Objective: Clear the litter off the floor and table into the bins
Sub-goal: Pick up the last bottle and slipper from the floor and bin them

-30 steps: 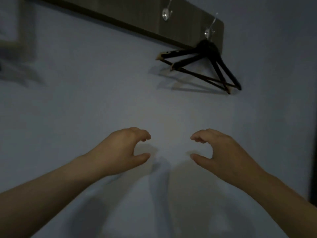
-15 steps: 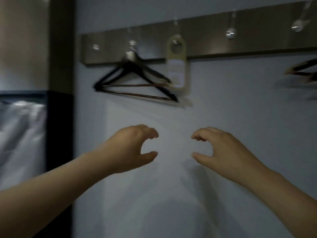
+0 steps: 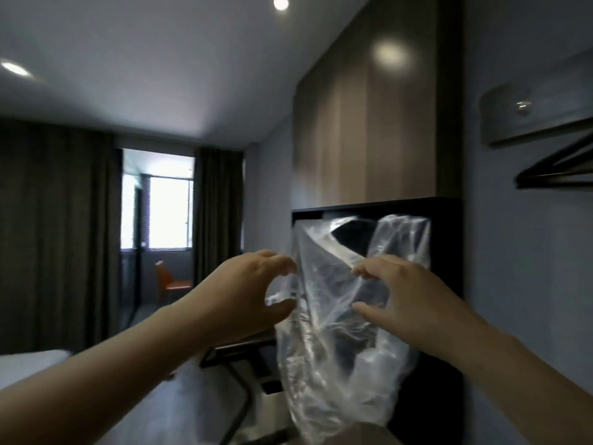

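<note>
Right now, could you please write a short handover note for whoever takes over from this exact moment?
Left grip: fingers curled at the left edge of the clear plastic bag. I cannot tell whether it pinches the film.
Right grip: fingers curled against the bag's front. Its hold is equally unclear.
The bag hangs crumpled in front of the dark niche.
Done: nothing is shown binned.
Left: secure the bag, then find the litter and bins. Neither can be made out in this view.
</note>
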Tool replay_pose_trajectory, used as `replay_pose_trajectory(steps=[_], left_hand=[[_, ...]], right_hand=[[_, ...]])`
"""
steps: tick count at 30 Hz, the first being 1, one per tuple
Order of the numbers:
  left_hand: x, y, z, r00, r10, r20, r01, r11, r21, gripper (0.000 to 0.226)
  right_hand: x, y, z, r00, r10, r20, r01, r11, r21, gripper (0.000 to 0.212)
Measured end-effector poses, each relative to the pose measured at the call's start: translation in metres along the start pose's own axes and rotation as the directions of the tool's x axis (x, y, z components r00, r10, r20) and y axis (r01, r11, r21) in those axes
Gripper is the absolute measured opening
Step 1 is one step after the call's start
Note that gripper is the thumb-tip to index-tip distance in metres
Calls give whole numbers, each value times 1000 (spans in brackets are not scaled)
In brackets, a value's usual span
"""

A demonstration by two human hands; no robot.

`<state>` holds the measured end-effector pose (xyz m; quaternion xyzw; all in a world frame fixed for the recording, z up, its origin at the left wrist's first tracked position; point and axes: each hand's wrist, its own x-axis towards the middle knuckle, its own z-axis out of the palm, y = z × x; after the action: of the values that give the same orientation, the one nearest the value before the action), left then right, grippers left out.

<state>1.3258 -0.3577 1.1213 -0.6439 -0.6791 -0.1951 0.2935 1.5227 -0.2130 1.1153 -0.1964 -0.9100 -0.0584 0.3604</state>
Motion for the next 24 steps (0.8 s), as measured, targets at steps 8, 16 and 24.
replay_pose_trajectory(steps=[8,16,24], left_hand=[[-80,-109,-23,976,-215,37,212,974,87,50],[-99,-181,7,936,-347,57,337,931,139,49],[-42,-257,73,896,-431,110,401,889,220,49]], right_hand=[[78,-101,99,971,-224,79,207,962,179,43],[144,-121,183,930,-360,79,329,908,260,43],[225,-71,275,915,-395,84,348,877,332,46]])
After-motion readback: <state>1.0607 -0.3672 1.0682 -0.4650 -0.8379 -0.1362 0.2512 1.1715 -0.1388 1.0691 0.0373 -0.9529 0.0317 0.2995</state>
